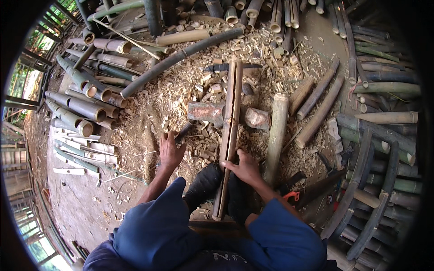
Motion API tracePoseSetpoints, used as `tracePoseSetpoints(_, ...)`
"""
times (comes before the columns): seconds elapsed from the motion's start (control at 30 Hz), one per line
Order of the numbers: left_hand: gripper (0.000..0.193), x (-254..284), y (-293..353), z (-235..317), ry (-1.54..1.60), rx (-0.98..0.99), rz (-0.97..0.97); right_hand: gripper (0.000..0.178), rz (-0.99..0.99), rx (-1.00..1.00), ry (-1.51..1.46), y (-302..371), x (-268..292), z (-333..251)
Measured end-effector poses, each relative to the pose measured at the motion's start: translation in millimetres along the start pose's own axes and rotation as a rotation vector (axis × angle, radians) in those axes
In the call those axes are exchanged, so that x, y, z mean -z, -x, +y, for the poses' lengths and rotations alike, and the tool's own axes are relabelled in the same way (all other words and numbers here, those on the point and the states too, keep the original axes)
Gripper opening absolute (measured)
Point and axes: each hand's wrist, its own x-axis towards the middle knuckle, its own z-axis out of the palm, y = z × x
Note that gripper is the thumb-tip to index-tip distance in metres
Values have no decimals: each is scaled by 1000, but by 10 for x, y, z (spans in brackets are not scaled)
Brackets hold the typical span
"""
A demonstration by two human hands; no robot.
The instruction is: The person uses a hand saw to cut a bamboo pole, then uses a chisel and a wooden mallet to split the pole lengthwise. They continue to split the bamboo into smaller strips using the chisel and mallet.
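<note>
A long bamboo pole (230,113), split open along its length, leans between my feet and across a short reddish-brown log (205,112). My right hand (246,168) grips the pole's right edge near its lower part, thumb on top. To the left, my left hand (171,151) is curled low over the chips. A short dark tool (184,132) sticks out between its thumb and fingers; its exact kind is not clear. Beyond the log lies a dark, long blade-like piece (221,67). A whole pale-green bamboo length (276,135) rests right of the split pole.
Wood chips (149,113) cover the ground. Cut bamboo tubes (81,113) are piled at left, with pale split strips (86,156) below them. More bamboo (384,88) is stacked at right. A saw with an orange handle (291,195) lies near my right knee.
</note>
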Motion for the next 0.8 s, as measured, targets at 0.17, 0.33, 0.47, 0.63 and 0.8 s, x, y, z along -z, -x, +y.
tracePoseSetpoints(0.17, 40, 49, -3, 409, 425, -20, -299, 55, 569, -359, 23, 491, 754, 836)
tracePoseSetpoints(0.33, 68, -465, 26, 705, 716, -76, -621, 58, 102, -973, 233, 1345, 861, 1928)
tracePoseSetpoints(0.47, 55, -639, 47, 832, 873, 9, -750, 58, 224, -876, 295, 1267, 720, 1137)
tracePoseSetpoints(0.63, 58, -676, 2, 902, 736, 10, -718, 69, 162, -973, 213, 1254, 621, 1552)
tracePoseSetpoints(0.8, 63, -379, 9, 773, 429, -180, -408, 62, 313, -759, 285, 1143, 841, 1371)
